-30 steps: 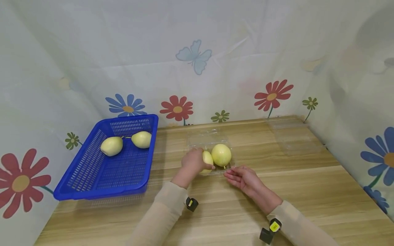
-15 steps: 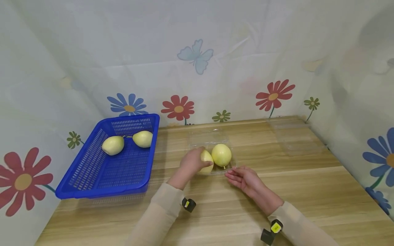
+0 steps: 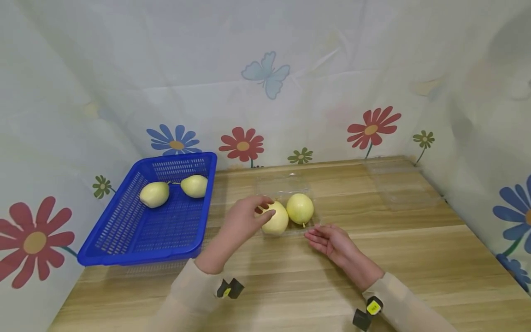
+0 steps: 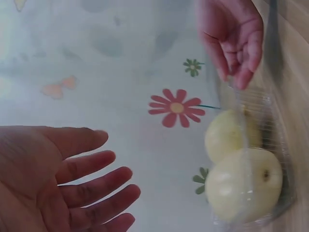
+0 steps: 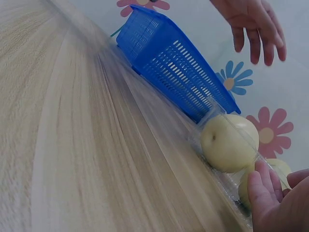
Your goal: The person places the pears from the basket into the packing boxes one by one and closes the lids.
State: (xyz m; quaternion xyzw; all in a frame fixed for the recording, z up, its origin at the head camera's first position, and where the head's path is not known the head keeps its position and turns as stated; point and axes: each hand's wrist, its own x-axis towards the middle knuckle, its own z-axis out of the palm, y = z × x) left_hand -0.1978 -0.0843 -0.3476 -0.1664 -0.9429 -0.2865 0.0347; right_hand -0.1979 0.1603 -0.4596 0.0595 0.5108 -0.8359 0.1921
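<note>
Two pale yellow pears, a left pear (image 3: 275, 218) and a right pear (image 3: 300, 209), sit side by side in a clear plastic clamshell box (image 4: 285, 193) whose lid (image 3: 282, 183) lies back. My left hand (image 3: 244, 220) is raised just left of the left pear, fingers spread and holding nothing; in the left wrist view its palm (image 4: 34, 179) shows bare. With thumb and fingertips my right hand (image 3: 333, 244) pinches the box's near right rim, and in the right wrist view its fingers (image 5: 263, 181) lie against the wall.
At left stands a blue slotted basket (image 3: 141, 251) with a pear (image 3: 155, 194) and another pear (image 3: 194, 186) in it. More clear plastic packaging (image 3: 402, 184) lies at the back right of the wooden table (image 3: 282, 286). A flower-print curtain (image 3: 191, 106) surrounds the tabletop.
My left hand has let go of the left pear and drawn back up and to the left. The right hand keeps its place at the box rim.
</note>
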